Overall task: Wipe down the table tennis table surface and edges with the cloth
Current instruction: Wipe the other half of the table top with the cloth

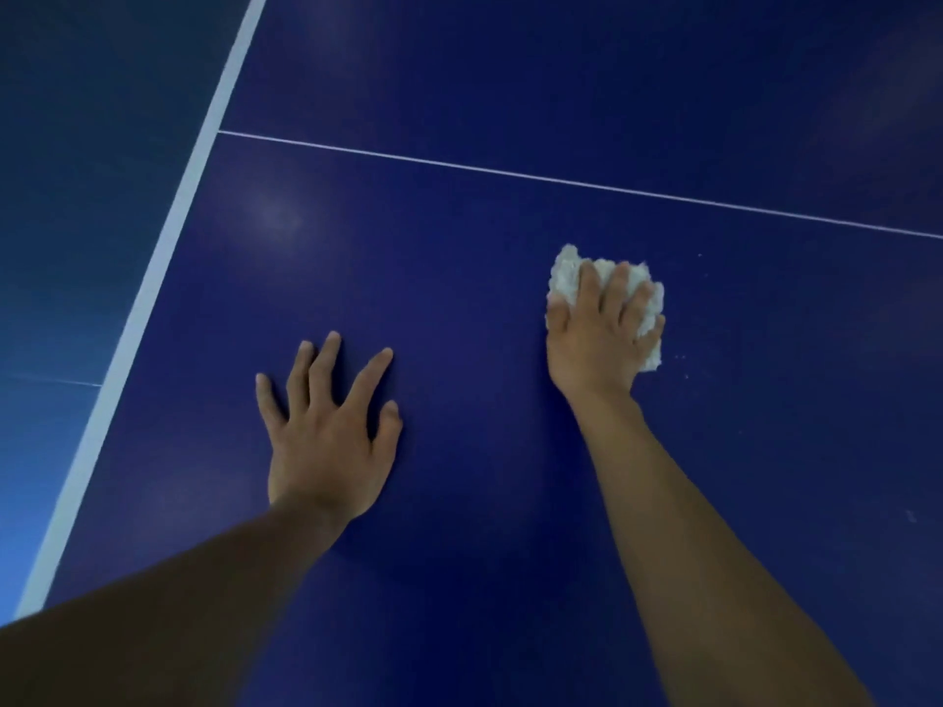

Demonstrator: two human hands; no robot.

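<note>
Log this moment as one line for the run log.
step: wipe surface | right hand: presses cloth on table | left hand: flat on table, fingers spread | white specks beside cloth

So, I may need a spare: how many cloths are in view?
1: a crumpled white cloth under the right hand on the blue table, right of the flat left hand. None other shows.
</note>
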